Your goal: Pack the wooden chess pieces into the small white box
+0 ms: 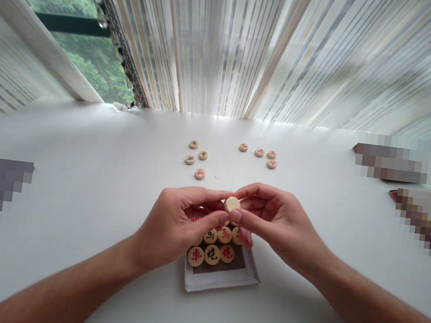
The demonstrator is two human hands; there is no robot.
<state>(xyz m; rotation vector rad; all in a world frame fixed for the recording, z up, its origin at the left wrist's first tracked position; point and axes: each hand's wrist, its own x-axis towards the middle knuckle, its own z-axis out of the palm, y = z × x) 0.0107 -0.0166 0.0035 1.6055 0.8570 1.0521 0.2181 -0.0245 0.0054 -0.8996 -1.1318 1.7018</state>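
Between the fingertips of both hands is a round Chinese chess piece, its blank pale side facing me. My left hand pinches it from the left with thumb and fingers. From the other side my right hand closes thumb and fingers on it. Just below lies a shallow white box with a dark bottom, holding several chess pieces in rows. Its front row has a red piece, a black piece and another red piece. My hands partly hide the back rows.
Beyond my hands on the white table, several pieces lie loose: black ones on the left, a single red one, and red ones on the right. Blurred-out objects lie at the right and left. Striped curtains hang behind.
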